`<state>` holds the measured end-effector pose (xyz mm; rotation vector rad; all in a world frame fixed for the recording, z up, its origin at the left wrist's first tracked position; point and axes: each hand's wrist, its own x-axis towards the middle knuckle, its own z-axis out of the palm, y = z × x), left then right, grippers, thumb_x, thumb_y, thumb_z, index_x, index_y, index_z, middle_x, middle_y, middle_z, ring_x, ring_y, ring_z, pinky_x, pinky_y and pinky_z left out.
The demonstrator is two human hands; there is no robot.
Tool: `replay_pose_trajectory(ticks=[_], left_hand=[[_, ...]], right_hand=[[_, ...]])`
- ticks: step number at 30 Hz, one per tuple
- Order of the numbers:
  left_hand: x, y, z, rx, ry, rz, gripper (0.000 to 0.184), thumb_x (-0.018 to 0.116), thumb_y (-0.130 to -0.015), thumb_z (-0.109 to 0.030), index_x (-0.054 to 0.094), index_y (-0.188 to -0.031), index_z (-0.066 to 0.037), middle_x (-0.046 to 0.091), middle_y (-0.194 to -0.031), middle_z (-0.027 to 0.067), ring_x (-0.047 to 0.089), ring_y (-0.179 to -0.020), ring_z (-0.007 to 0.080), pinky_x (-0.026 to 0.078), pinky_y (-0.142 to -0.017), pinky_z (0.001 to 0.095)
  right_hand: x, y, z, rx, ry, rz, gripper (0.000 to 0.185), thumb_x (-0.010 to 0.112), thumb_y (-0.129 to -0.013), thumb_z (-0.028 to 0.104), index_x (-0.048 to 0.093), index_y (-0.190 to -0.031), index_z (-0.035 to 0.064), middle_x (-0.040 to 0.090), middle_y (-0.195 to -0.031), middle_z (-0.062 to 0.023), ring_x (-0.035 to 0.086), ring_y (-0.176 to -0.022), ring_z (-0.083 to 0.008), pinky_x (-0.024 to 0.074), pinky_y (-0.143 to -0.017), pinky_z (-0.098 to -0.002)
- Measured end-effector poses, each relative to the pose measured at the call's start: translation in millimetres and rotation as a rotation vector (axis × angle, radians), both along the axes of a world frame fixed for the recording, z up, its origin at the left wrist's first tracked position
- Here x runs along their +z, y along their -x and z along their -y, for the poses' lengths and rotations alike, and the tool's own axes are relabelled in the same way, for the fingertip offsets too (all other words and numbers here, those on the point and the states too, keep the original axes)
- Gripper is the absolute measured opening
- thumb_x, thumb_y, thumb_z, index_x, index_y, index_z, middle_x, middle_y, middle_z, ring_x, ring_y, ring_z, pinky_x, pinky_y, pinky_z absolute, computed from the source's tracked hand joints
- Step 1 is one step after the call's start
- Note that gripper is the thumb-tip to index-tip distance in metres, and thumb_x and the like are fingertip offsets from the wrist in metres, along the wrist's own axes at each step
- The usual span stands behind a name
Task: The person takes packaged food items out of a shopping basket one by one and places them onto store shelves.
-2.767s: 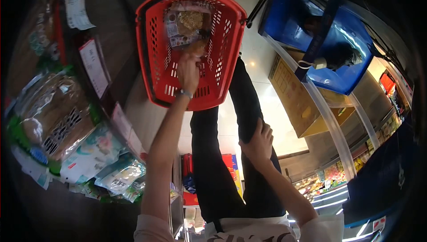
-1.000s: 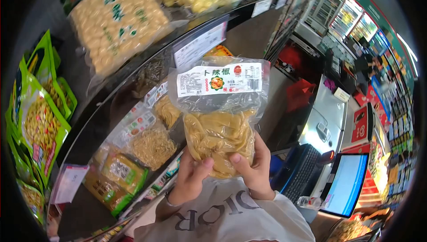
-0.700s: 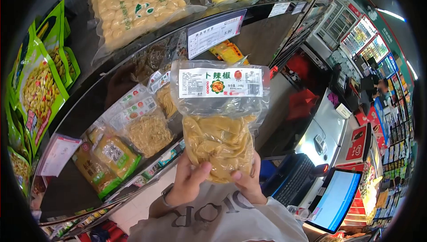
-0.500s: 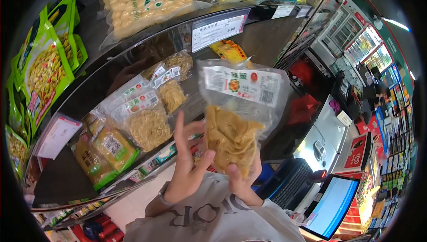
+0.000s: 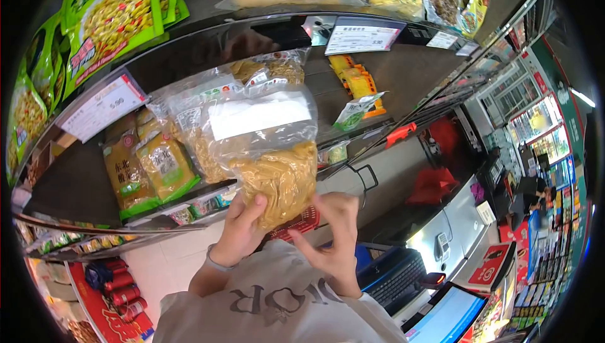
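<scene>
A clear plastic packet of yellowish-brown food (image 5: 277, 182) is held upright in front of my chest, with the blank white back of its label (image 5: 261, 116) facing me. My left hand (image 5: 241, 232) grips its lower left edge, thumb on the near side. Just off its lower right side, my right hand (image 5: 331, 232) has its thumb and fingers apart and holds nothing. Behind the packet, the shelf (image 5: 63, 185) carries similar clear packets (image 5: 198, 147), partly hidden by it, and brown-and-green packets (image 5: 165, 163).
Green snack bags (image 5: 113, 21) hang at upper left. Small yellow packets (image 5: 356, 84) lie on the shelf to the right. Part of a red basket (image 5: 299, 223) shows below the hands. At right are a counter with a keyboard (image 5: 394, 280) and a monitor (image 5: 447, 318).
The packet has turned from its printed front to its plain back and moved left. My right hand has let go of it, while my left hand has taken hold. The view has shifted.
</scene>
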<state>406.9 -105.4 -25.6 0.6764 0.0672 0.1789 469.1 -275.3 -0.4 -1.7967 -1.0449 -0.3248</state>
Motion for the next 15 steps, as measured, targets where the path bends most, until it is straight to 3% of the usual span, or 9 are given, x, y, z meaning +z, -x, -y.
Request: replay_pose_trajectory(ticks=[1, 2, 3, 5, 6, 10, 13, 15], left_hand=[[-1.7, 2.9, 0.3, 0.016, 0.009, -0.001, 0.05, 0.055, -0.105, -0.023, 0.039, -0.147, 0.0, 0.052, -0.143, 0.012, 0.053, -0.132, 0.0222, 0.043, -0.111, 0.0398], [-3.9, 5.5, 0.6, 0.025, -0.056, -0.025, 0.051, 0.055, -0.105, -0.024, 0.039, -0.147, 0.0, 0.052, -0.143, 0.0122, 0.053, -0.131, 0.022, 0.044, -0.11, 0.0394], [-5.8, 7.6, 2.9, 0.032, -0.12, -0.051, 0.052, 0.056, -0.105, -0.025, 0.04, -0.147, 0.001, 0.052, -0.143, 0.0124, 0.053, -0.131, 0.0218, 0.044, -0.11, 0.039], [-6.6, 10.1, 10.5, 0.049, -0.115, -0.059, 0.051, 0.056, -0.105, -0.026, 0.041, -0.146, 0.001, 0.053, -0.142, 0.0121, 0.054, -0.13, 0.0209, 0.045, -0.108, 0.0379], [-6.0, 10.5, 13.3, 0.057, -0.123, -0.06, 0.05, 0.056, -0.105, -0.026, 0.043, -0.145, 0.002, 0.055, -0.14, 0.0119, 0.054, -0.128, 0.0201, 0.045, -0.107, 0.0368], [-11.7, 14.3, 17.4, 0.092, -0.151, -0.073, 0.046, 0.056, -0.105, -0.025, 0.046, -0.142, 0.002, 0.058, -0.137, 0.011, 0.057, -0.124, 0.0182, 0.046, -0.105, 0.0344], [-19.4, 15.3, 16.2, 0.1, -0.223, -0.182, 0.051, 0.057, -0.105, -0.02, 0.04, -0.148, 0.001, 0.053, -0.143, 0.0127, 0.053, -0.129, 0.0199, 0.044, -0.107, 0.0343], [-6.9, 5.6, 21.2, 0.202, -0.332, -0.117, 0.055, 0.057, -0.104, -0.018, 0.036, -0.151, 0.0, 0.047, -0.148, 0.0141, 0.049, -0.132, 0.0216, 0.041, -0.11, 0.0355]], right_hand=[[-1.1, 2.0, -0.1, -0.148, -0.039, -0.007, 0.082, 0.089, -0.069, 0.009, 0.051, -0.142, 0.0007, 0.057, -0.119, -0.0152, 0.057, -0.097, -0.0285, 0.0475, -0.088, -0.0375], [-8.2, 5.5, 0.8, -0.152, -0.093, -0.185, 0.076, 0.084, -0.075, 0.006, 0.048, -0.141, -0.0027, 0.052, -0.137, -0.0192, 0.055, -0.117, -0.0269, 0.0487, -0.095, -0.0401], [-13.0, 6.5, -2.0, -0.14, -0.082, -0.188, 0.076, 0.084, -0.075, 0.006, 0.048, -0.141, -0.0027, 0.052, -0.137, -0.0192, 0.055, -0.117, -0.0269, 0.0487, -0.095, -0.0401], [-21.8, 8.8, -4.0, 0.156, -0.468, -0.733, 0.067, 0.076, -0.086, -0.002, 0.043, -0.144, -0.0039, 0.053, -0.137, -0.0176, 0.056, -0.123, -0.024, 0.0463, -0.103, -0.0382], [-26.7, 8.6, 1.3, 0.279, -0.493, -0.933, 0.061, 0.069, -0.091, -0.006, 0.041, -0.145, -0.0062, 0.053, -0.139, -0.0169, 0.053, -0.129, -0.0222, 0.0429, -0.109, -0.0385], [-50.4, 4.9, 7.0, 0.424, -0.529, -1.028, 0.058, 0.069, -0.09, -0.007, 0.044, -0.143, -0.0072, 0.057, -0.133, -0.0154, 0.056, -0.124, -0.0218, 0.0441, -0.106, -0.0376], [-55.0, 9.2, -1.8, 0.336, -0.592, -1.057, 0.048, 0.072, -0.088, -0.005, 0.055, -0.133, -0.0084, 0.059, -0.128, -0.0132, 0.057, -0.121, -0.0206, 0.0458, -0.102, -0.0355], [-59.3, 13.8, -6.4, 0.143, -0.628, -0.828, 0.04, 0.076, -0.086, -0.002, 0.063, -0.123, -0.0084, 0.06, -0.119, -0.0101, 0.058, -0.115, -0.0191, 0.0463, -0.099, -0.0331]])
